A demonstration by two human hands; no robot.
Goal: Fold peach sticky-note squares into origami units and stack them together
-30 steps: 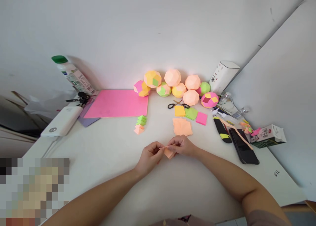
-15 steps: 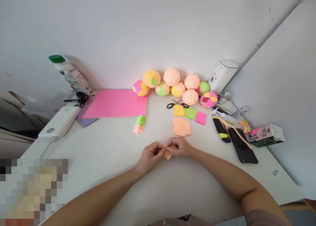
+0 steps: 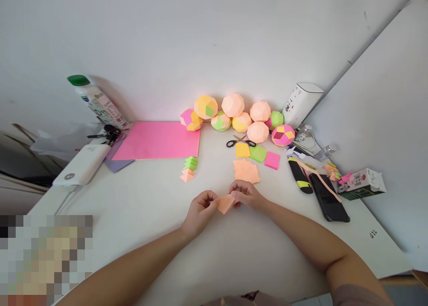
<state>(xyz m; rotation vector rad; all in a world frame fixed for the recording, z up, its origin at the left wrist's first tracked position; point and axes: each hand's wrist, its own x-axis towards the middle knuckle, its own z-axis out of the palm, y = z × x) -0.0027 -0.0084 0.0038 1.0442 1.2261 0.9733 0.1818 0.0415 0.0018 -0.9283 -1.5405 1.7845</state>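
Between my two hands is a small peach paper square (image 3: 226, 204), partly folded. My left hand (image 3: 201, 210) pinches its left corner between thumb and fingers. On the other side, my right hand (image 3: 248, 196) grips the right edge, thumb on top. Just beyond my right hand lies a loose stack of peach paper squares (image 3: 246, 171). Yellow (image 3: 242, 150), green (image 3: 258, 153) and pink paper stacks (image 3: 272, 160) sit behind it. To the left stand small folded paper pieces, green (image 3: 190, 162) and peach (image 3: 187, 175), in a short row.
Open black-handled scissors (image 3: 240, 142) lie behind the stacks. Several faceted paper balls (image 3: 233, 105) line the wall. A pink sheet (image 3: 157, 140), a white power bank (image 3: 82, 164) and a bottle (image 3: 98, 103) are left; a cutter (image 3: 300, 175), phone (image 3: 328, 199) and carton (image 3: 363, 183) are right.
My hands have moved slightly apart, and more of the peach paper shows between them. My right fingers have shifted to the paper's right edge. The things on the table stay put.
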